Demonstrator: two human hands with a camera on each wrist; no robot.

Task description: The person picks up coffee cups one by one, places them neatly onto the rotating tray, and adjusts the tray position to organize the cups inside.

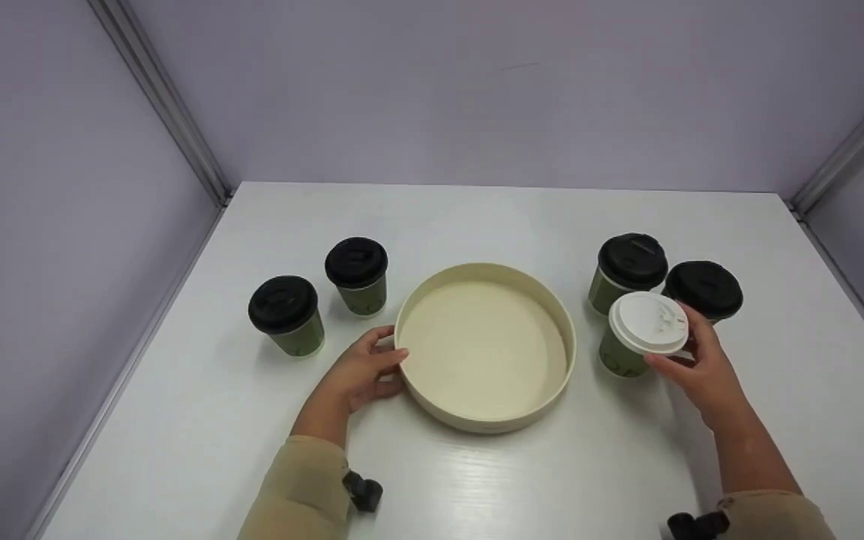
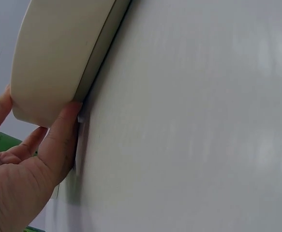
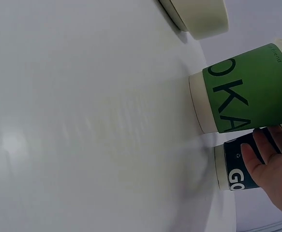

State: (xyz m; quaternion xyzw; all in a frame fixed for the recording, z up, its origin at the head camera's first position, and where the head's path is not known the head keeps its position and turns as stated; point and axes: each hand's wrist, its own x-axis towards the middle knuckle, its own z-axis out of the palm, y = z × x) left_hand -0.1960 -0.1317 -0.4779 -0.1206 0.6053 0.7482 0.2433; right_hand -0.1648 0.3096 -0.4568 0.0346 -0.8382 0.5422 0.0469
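My left hand [image 1: 363, 371] grips the left side of a round, shallow cream tray [image 1: 484, 424], thumb over its rim and fingers against the outer wall. In the left wrist view, fingertips touch the wall of the tray [image 2: 58, 58] near its base. On the right, my right hand [image 1: 702, 367] holds a green-sleeved paper coffee cup with a white lid [image 1: 646, 322], thumb and fingers around its upper part. The right wrist view shows large letters on the cup [image 3: 249, 92]; whether its base touches the table is unclear.
Two black-lidded paper cups [image 1: 357, 262] [image 1: 286, 307] stand left of the tray. Two more black-lidded cups [image 1: 633, 262] [image 1: 704, 289] stand close behind the white-lidded one. Purple-grey panels [image 1: 477, 97] enclose the white table [image 1: 477, 487] at the back and sides.
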